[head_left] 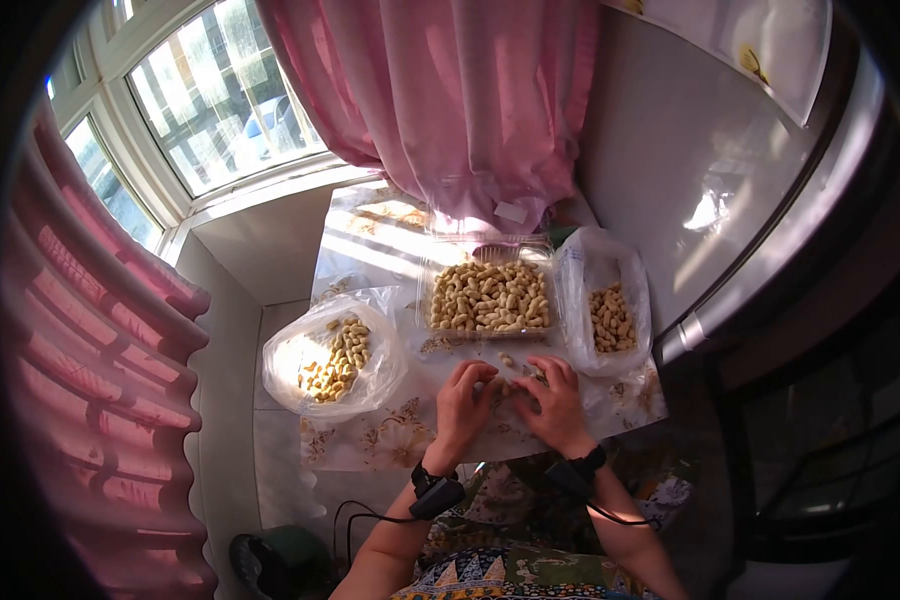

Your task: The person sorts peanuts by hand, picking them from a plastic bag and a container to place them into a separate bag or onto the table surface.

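Both hands are low over the front of the table, a short gap between them. My left hand (459, 408) has its fingers curled in toward the thumb; what they hold, if anything, I cannot tell. Opposite it, my right hand (558, 412) is bent inward, with a peanut (540, 377) showing at its fingers. One unshelled peanut (507, 359) lies on the tablecloth just beyond the fingertips. Behind the hands stands a clear plastic box (422, 300) full of unshelled peanuts (490, 296). Dark bands with cables circle both wrists.
An open plastic bag (385, 385) of peanuts stands left on the flowered tablecloth (400, 438). Another white bag (574, 275) with peanuts is at the right, beside a grey panel (660, 190). A pink curtain (450, 100) hangs down to the table's back edge.
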A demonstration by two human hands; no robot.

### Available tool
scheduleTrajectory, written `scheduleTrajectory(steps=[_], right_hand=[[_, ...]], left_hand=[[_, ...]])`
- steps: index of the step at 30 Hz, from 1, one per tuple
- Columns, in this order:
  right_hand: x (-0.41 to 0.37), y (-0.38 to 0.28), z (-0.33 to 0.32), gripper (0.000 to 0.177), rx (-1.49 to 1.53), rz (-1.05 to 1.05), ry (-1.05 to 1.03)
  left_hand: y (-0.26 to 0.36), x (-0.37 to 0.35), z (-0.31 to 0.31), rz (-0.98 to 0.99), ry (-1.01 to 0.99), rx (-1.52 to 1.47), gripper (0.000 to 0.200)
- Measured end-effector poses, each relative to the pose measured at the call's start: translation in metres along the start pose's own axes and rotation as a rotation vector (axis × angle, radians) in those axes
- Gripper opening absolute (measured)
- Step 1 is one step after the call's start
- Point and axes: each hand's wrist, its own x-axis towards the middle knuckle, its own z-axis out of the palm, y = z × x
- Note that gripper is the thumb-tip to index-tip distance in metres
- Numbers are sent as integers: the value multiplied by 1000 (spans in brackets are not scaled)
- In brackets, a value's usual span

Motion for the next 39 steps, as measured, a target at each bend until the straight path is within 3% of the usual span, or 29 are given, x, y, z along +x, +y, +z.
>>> scheduleTrajectory(steps=[11, 26, 31, 39], right_hand=[[2, -7, -2, 39, 2, -23, 2], [1, -4, 0, 18, 62, -60, 56], [-4, -4, -9, 16, 258, -44, 240], [3, 32, -70, 17, 22, 101, 494]], left_hand=[[-6, -1, 2, 45, 6, 2, 17], [-2, 1, 0, -15, -17, -12, 15], [-5, 1, 3, 7, -9, 2, 12], [0, 2, 1, -17, -29, 10, 10]])
